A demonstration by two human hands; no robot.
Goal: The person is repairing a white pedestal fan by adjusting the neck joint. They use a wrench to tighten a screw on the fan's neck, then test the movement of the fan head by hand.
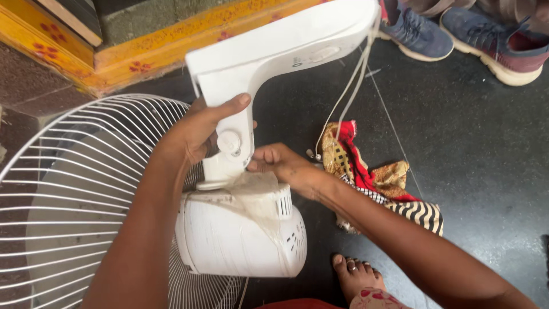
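Note:
A white fan lies tipped on the dark floor. Its wire guard point(74, 189) is at the left, its dusty motor housing point(240, 234) in the middle. The white stand arm point(274, 51) rises from the housing toward the top. My left hand point(197, 129) is wrapped around the arm's neck, thumb over the front, just above a round white knob point(229, 141). My right hand point(280, 163) pinches the neck's right side at the joint above the housing. Thin white cords point(349, 86) hang from the arm's head.
A crumpled red, yellow and striped cloth point(377, 183) lies right of the fan. Another person's blue shoes point(457, 34) stand at the top right. A yellow painted step point(148, 51) crosses the top left. My bare foot point(354, 274) rests below the cloth.

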